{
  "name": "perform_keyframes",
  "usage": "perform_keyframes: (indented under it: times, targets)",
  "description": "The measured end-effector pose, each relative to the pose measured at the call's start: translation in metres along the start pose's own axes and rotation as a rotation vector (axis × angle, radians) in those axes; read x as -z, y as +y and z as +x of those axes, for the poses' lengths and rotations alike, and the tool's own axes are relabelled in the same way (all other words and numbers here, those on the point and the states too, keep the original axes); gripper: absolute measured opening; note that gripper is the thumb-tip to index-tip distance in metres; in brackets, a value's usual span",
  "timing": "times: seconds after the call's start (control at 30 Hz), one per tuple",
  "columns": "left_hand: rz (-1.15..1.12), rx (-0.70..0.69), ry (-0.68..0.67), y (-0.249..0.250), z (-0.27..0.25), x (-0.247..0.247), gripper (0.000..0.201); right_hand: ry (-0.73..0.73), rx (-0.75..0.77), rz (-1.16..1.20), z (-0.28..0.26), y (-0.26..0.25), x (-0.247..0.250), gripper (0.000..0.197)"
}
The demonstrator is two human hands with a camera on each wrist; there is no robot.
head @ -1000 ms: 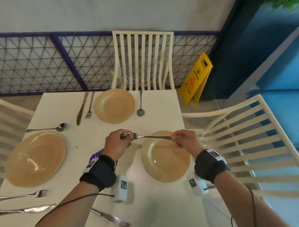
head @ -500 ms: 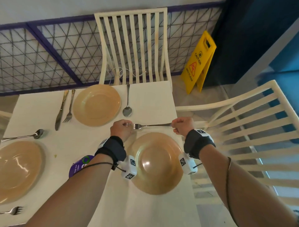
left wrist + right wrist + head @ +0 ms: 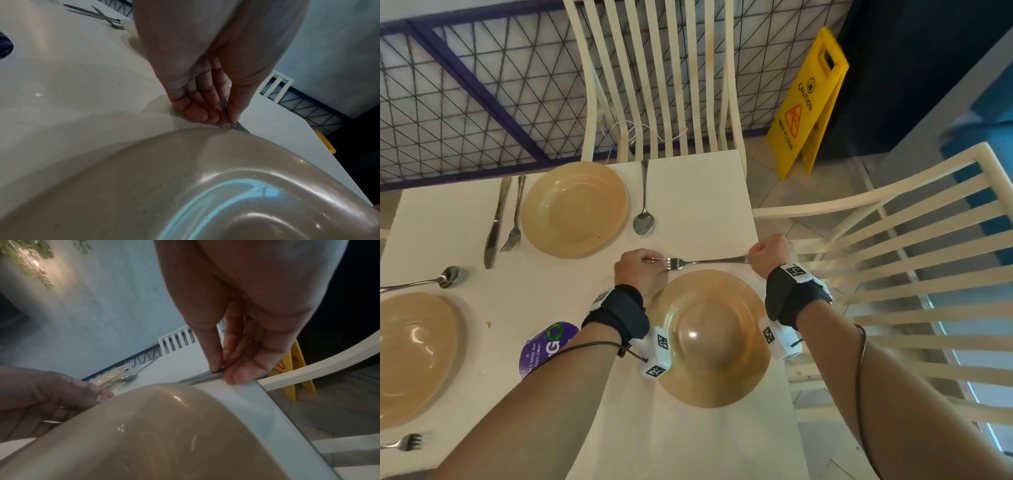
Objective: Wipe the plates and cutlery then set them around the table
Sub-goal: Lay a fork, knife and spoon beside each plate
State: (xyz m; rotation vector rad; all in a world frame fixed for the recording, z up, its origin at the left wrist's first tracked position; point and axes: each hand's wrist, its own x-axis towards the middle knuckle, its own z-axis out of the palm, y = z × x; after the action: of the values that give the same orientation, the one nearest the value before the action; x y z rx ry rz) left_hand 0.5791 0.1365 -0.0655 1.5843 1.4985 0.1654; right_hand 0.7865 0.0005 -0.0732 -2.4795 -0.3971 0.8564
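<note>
Tan and glossy, the nearest plate fills the lower centre of the head view between the two wrists, on the white table near its right edge. Just beyond its far rim lies the fork, set crosswise, tines toward the left of the frame. A second ago it was held up over this plate's middle; now it is down beside the far rim, and the wrist views suggest it touches the tabletop, or very nearly.

The left hand pinches the tines between thumb and pressed-together fingers. The right hand nips the handle end between thumb and fingertips, right at the table's edge. Neither has let go.

I judge this fork is being laid at this place setting, so release comes next, and the handle end so near the edge could tip off.

Farther up, in the upper middle of the frame, a second plate already has a knife and another fork on its left and a spoon on its right. At the left edge a third plate sits with its spoon beyond it, which suggests those places are done.
</note>
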Motion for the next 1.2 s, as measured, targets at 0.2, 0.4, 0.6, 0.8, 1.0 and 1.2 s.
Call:
perform_keyframes:
  times: [0.2,0.4,0.6,0.8,1.0,1.2]
  targets:
    - [0.037,-0.018,0.018,0.002,-0.003,-0.003,0.014,0.028,0.0,-0.025,0.001,0.003,-0.004,0.012]
    - [0.017,-0.017,0.012,-0.002,-0.001,-0.003,0.017,-0.022,-0.049,0.105,0.0,0.008,-0.001,0.011]
    - [0.009,-0.025,0.003,-0.007,-0.001,-0.001,0.017,-0.039,-0.05,0.182,0.0,0.014,0.001,0.016]
    - [0.025,-0.031,-0.006,-0.008,-0.006,-0.001,0.017,-0.03,-0.068,0.192,0.0,0.019,0.001,0.016]
    - [0.008,-0.029,-0.006,-0.008,-0.008,-0.001,0.017,-0.048,-0.058,0.221,-0.007,0.017,0.006,0.021]
    - [0.0,-0.019,0.006,-0.014,-0.016,0.015,0.031,-0.045,-0.011,0.257,-0.031,0.024,0.028,0.013]
